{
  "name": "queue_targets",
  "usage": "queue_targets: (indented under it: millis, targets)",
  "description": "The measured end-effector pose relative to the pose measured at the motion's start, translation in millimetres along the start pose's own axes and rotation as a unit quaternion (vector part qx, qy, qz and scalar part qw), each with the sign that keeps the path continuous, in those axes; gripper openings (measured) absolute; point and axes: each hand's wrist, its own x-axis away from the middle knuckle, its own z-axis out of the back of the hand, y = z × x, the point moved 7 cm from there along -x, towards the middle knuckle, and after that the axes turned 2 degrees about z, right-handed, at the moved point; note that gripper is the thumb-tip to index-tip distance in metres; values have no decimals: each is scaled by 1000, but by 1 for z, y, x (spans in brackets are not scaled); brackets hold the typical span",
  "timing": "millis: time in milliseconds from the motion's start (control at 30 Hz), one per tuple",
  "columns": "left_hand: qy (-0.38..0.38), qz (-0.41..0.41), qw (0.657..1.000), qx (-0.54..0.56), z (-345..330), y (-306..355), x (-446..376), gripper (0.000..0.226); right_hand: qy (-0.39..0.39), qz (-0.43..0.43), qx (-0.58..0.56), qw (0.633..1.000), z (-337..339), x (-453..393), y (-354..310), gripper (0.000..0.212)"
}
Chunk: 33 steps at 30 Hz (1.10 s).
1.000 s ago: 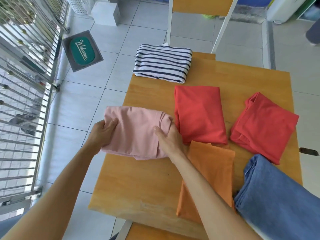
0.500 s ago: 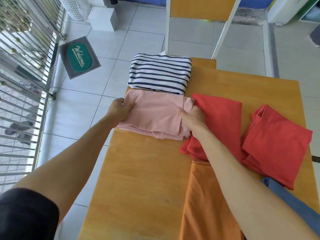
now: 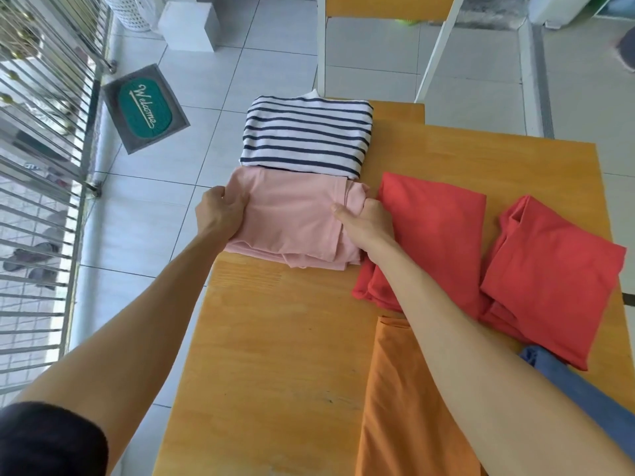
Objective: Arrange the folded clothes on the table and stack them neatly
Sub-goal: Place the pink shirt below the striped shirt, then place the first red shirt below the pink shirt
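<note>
White floor tiles, a metal railing (image 3: 41, 139) and a green welcome mat (image 3: 146, 108) lie left of the wooden tabletop (image 3: 275, 355). Left hand (image 3: 221, 214) and right hand (image 3: 366, 223) each grip an end of the folded pink garment (image 3: 295, 214), long axis left-right, at the tabletop's left edge, touching the striped shirt (image 3: 307, 135) beyond. Rightward: two red garments (image 3: 436, 228), an orange cloth (image 3: 402, 407).

A folded pink garment (image 3: 295, 221) lies at the tabletop's (image 3: 275, 355) left edge, its far side touching a folded navy-striped white top (image 3: 307, 135) at the far left corner. Two folded red pieces (image 3: 433, 231) (image 3: 549, 276) lie toward the right edge, an orange one (image 3: 395, 400) and a blue one (image 3: 563, 383) nearer.
</note>
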Motion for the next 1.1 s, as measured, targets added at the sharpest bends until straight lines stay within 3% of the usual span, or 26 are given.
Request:
queue_targets:
  millis: [167,367,533,633,767,933,1100]
  targets:
    - [-18,9,1000,1,2,5,4,34,20,3,32,999,4,6,-12,56]
    - [-48,27,998,-29,3,12,13,35,98,37,64,992,31,34,-8,22]
    - [14,34,998,-41,5,22,32,53,162,49,8,986,60,73,-1,15]
    - [60,-33,995,-78,6,41,53,57,198,44,-24,979,78,101,9,16]
    - [41,-170,982,-69,-9,84,87,44,172,-25,-90,981,91,133,46,26]
    - [-53,-304,949,-68,-70,147,136,29,149,-143,-167,964,94,169,110,31]
    - [-152,-389,900,-126,-137,191,174,40,105,-217,-272,932,77,180,140,14]
